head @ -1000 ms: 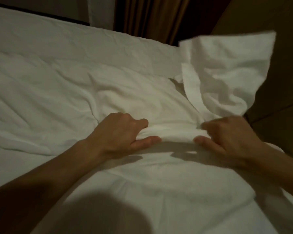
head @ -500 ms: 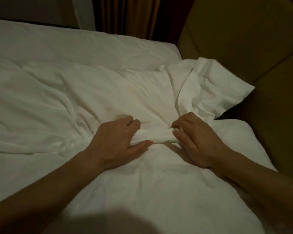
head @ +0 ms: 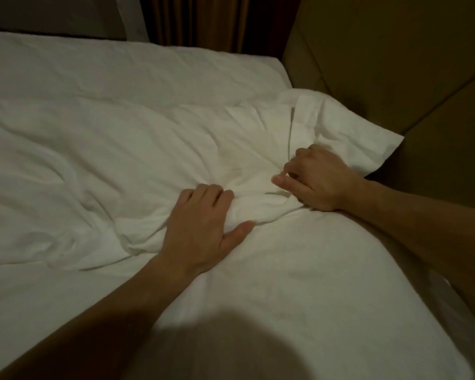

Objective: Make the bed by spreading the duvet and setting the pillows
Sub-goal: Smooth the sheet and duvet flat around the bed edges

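Observation:
A white duvet lies rumpled across the bed, its near edge bunched into a thick fold at the middle. My left hand grips that fold, fingers over the top and thumb underneath. My right hand holds the same bunched edge a little farther right, fingers curled into the cloth. Behind my right hand the duvet's corner lies flat against the headboard. A white pillow or padded sheet fills the foreground under my arms.
The bare mattress sheet stretches along the far side. A padded brown headboard rises at the right. Brown curtains hang beyond the bed's far corner. A dark blurred shape covers the bottom middle.
The duvet corner that flew in the air at the right has dropped flat by the headboard. My right hand has moved up and right along the fold; my left keeps its grip.

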A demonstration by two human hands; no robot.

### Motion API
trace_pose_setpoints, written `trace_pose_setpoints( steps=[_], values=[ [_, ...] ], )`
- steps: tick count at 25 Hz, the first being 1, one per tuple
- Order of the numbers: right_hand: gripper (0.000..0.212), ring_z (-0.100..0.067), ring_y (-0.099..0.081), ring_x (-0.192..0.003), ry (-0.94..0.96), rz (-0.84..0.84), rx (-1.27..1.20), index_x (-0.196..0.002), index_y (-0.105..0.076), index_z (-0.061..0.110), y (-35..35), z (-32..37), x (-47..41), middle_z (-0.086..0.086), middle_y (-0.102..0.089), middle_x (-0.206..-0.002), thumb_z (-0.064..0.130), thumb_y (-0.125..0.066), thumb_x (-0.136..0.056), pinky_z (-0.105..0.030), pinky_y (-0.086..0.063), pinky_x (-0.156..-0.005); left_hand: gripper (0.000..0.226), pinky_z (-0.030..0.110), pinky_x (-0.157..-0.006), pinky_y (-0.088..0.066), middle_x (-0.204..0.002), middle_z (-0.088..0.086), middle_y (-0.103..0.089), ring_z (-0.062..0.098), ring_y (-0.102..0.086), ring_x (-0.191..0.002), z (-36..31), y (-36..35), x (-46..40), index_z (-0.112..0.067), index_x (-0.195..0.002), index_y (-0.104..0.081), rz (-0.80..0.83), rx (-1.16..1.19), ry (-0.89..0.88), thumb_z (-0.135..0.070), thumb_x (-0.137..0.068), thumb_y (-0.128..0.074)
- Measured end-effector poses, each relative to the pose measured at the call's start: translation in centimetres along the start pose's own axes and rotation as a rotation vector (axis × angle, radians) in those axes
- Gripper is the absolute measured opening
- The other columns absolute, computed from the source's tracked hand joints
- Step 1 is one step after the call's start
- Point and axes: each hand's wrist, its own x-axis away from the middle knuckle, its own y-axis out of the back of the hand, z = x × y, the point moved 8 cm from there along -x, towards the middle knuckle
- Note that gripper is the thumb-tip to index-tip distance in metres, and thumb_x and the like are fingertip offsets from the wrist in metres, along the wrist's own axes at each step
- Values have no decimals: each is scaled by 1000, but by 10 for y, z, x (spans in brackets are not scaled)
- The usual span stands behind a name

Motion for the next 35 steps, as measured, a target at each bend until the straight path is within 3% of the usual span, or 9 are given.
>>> trace_pose_setpoints(
  steps=[5,10,14,18,21,23,26,30,35],
  values=[
    [87,-9,-45,-48,-181,-80,-55,-54,-52,18,28,-19,31,5,-47,-47,88,-8,-83,-32,-38,-61,76,32,-52,-36,-58,7,-57,28,-53,-51,12,-6,-15,-16,-67,-52,59,-1,55,-70,-95,-7],
    [78,-12,-37,-47,-263,-397,-24,-62,-49,17,131,7,85,2,-40,-53,76,-10,-92,-30,-32,-59,79,28,-51,-30,-52,4,-53,23,-43,-44,17,55,-43,-17,-61,-48,-9,69,6,-74,-92,-3],
    [77,-19,-47,-62,-414,-249,-37,-81,-58,17,83,45,135,1,-51,-71,78,-11,-91,-33,-37,-60,75,25,-48,-26,-53,2,-54,24,-51,-46,5,78,-29,-17,-61,-49,14,10,-93,-73,-94,-10],
    [77,-24,-52,-90,-374,-231,-6,-100,-66,13,44,52,148,-7,-62,-93,75,-21,-93,-38,-42,-81,76,32,-56,-37,-79,7,-62,25,-55,-67,-19,62,-6,-9,-92,-64,14,18,-167,-71,-94,-20],
    [81,-32,-50,-123,-332,-314,-89,-134,-55,7,51,54,150,-15,-58,-132,72,-27,-93,-47,-39,-106,81,45,-87,-44,-121,19,-58,33,-54,-104,-26,58,25,-1,-131,-52,-18,16,-125,-69,-92,-29],
    [86,-28,-48,-128,-358,-263,-220,-144,-45,11,43,53,147,-10,-53,-140,76,-24,-92,-40,-35,-108,85,50,-96,-40,-125,22,-55,37,-52,-110,-20,51,39,1,-135,-48,-24,-25,-86,-70,-92,-28],
    [86,-24,-58,-106,-397,-215,-305,-131,-53,14,26,43,123,-7,-64,-119,79,-14,-90,-33,-42,-91,81,44,-79,-39,-96,16,-61,33,-56,-85,-2,34,20,-2,-113,-59,18,-43,1,-70,-95,-19],
    [91,-24,-55,-62,-440,-211,-210,-80,-51,17,22,24,95,2,-54,-65,86,8,-80,-32,-35,-64,74,38,-66,-35,-66,11,-58,29,-51,-59,4,46,-15,-10,-79,-57,-46,-48,-1,-67,-96,-13],
    [95,-25,-61,-78,-574,-352,-272,-85,-74,14,77,0,105,-9,-69,-80,79,-6,-85,-45,-48,-86,79,19,-53,-10,-47,-2,-39,16,-30,-44,-7,98,-52,-11,-60,-54,-143,-88,-39,-64,-98,-9]
  ],
)
